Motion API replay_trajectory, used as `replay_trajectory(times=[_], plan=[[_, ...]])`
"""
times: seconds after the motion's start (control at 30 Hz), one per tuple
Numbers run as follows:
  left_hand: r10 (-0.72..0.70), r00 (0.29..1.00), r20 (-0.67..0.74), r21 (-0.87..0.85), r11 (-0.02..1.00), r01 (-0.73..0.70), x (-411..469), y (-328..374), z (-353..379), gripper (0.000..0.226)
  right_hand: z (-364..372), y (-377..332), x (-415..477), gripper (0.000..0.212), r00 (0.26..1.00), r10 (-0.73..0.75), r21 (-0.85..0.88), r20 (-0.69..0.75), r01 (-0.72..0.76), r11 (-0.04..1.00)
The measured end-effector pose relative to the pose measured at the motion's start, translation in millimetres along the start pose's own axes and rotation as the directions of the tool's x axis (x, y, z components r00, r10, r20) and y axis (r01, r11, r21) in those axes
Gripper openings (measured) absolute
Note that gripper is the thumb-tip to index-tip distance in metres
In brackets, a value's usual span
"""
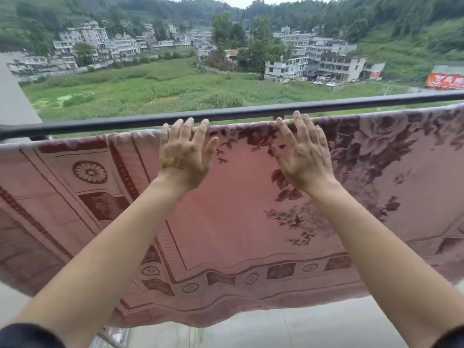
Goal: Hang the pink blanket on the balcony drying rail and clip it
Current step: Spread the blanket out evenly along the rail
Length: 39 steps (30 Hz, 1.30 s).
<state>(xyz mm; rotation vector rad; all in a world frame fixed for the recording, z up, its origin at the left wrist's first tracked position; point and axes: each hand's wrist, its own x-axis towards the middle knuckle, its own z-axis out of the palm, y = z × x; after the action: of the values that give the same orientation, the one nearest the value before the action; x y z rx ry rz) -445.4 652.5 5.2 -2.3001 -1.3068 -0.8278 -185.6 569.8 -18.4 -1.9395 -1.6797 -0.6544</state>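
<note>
Dark sleeves (25, 335) at bottom corners, bare forearms reaching forward. Left hand (185, 154) and right hand (303, 156) lie flat, fingers straight and spread, pressing top fold of pink blanket (238, 197), gripping nothing. Blanket draped along bar hidden under fold, just before black railing (125, 123), near half hanging wide. Hanging looks done. No clip visible; clipping judged not yet done.

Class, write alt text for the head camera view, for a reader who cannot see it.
The person's left hand and right hand, fingers straight, rest on the top edge of a pink flowered blanket that hangs just inside a dark balcony railing. Beyond lie green fields, pale houses and wooded hills. No clips show.
</note>
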Motion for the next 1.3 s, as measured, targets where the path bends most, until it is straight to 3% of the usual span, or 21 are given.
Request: replay_trajectory(times=[0.13, 0.3, 0.67, 0.9, 1.0, 1.3], plan=[[0.097, 0.993, 0.070, 0.003, 0.995, -0.097, 17.5, 118.4, 17.7, 0.061, -21.8, 104.7, -36.9, 0.069, 0.973, 0.113, -0.062, 0.201, -0.103, 0.993], [0.275, 0.957, 0.095, -0.063, 0.961, -0.270, 47.5, 244.4, 37.2, 0.064, -49.7, 229.5, -83.3, 0.075, 0.842, 0.402, -0.082, 0.361, -0.401, 0.913], [0.567, 0.822, -0.045, -0.202, 0.801, -0.564, 121.2, 527.2, 115.0, 0.063, -82.3, 449.4, -167.6, 0.075, 0.738, 0.630, -0.196, 0.243, -0.599, 0.777], [0.649, 0.749, -0.134, -0.285, 0.699, -0.656, 189.1, 716.1, 165.0, 0.065, -118.2, 628.3, -170.4, 0.076, 0.618, 0.765, -0.358, 0.180, -0.683, 0.637], [0.686, 0.707, -0.172, -0.300, 0.647, -0.701, 224.0, 792.6, 179.6, 0.065, -134.1, 695.7, -168.2, 0.076, 0.591, 0.802, -0.357, 0.090, -0.732, 0.579], [0.820, 0.561, -0.112, -0.356, 0.494, -0.793, 253.9, 1035.7, 226.4, 0.067, -153.5, 861.6, -246.2, 0.078, 0.412, 0.911, -0.350, -0.010, -0.855, 0.383]])
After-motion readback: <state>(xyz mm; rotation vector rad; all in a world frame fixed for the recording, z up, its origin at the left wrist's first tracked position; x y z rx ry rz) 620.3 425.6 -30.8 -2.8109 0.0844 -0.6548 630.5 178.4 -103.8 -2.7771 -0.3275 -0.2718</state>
